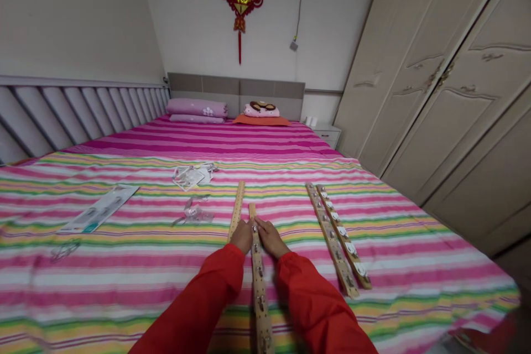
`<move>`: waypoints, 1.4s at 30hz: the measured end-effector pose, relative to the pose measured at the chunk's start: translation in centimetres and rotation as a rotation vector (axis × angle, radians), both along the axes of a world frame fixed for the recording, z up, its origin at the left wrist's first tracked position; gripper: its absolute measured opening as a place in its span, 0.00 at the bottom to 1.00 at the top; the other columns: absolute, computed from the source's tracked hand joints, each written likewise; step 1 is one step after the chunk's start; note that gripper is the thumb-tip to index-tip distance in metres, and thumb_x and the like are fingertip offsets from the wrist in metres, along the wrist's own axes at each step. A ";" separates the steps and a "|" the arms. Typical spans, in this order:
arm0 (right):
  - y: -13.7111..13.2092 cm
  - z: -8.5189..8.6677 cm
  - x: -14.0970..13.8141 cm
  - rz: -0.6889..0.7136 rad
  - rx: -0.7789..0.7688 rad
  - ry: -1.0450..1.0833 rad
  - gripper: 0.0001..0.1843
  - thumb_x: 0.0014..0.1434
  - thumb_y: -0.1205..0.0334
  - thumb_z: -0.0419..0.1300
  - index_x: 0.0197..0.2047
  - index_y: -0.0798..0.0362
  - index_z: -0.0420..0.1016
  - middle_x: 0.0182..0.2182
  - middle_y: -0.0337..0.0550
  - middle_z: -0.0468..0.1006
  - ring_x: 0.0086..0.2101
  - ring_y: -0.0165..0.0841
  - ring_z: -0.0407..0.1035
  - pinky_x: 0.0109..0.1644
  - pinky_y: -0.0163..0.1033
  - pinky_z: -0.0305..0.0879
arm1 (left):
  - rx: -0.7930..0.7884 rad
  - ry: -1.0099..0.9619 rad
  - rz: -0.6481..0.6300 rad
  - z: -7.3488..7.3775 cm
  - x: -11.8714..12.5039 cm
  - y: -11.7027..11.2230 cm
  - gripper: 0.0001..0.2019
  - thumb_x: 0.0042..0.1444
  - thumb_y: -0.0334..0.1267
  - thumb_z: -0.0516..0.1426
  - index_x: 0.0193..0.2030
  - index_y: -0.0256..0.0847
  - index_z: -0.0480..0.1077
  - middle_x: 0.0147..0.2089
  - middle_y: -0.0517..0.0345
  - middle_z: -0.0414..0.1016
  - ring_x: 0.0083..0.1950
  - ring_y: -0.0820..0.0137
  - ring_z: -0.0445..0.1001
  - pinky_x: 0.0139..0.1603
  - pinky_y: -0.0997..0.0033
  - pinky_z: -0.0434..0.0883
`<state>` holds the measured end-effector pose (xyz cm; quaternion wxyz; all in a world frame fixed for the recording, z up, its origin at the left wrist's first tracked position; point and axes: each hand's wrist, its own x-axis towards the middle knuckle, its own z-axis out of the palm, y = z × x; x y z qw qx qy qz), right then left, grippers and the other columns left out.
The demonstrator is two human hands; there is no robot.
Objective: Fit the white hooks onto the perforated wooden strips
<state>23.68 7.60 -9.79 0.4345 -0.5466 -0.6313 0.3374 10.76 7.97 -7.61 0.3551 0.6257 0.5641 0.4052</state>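
Both my hands meet on a long wooden strip [260, 287] with metal fittings, lying lengthwise on the striped bedsheet [124, 265]. My left hand [243, 236] is curled, fingertips pinching at the strip's far end. My right hand [270, 237] presses its closed fingers on the same spot from the right. A second bare wooden strip [237, 209] lies just left of my left hand, reaching farther away. Red sleeves cover both arms.
Two more wooden strips with white and metal fittings [338, 235] lie side by side to the right. Clear plastic bags [193, 176] and a flat package [99, 209] lie to the left. A wardrobe [448, 99] stands along the right; pillows [197, 109] sit at the headboard.
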 end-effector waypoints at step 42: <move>-0.7 -0.6 0.3 -0.088 -0.109 0.673 0.27 0.47 0.44 0.62 0.45 0.55 0.74 0.19 0.34 0.70 0.19 0.26 0.60 0.21 0.32 0.53 | -0.216 -0.790 0.462 5.7 -9.9 -3.0 0.05 0.43 0.25 0.61 0.28 0.37 0.72 0.25 0.63 0.75 0.28 0.77 0.73 0.38 0.75 0.71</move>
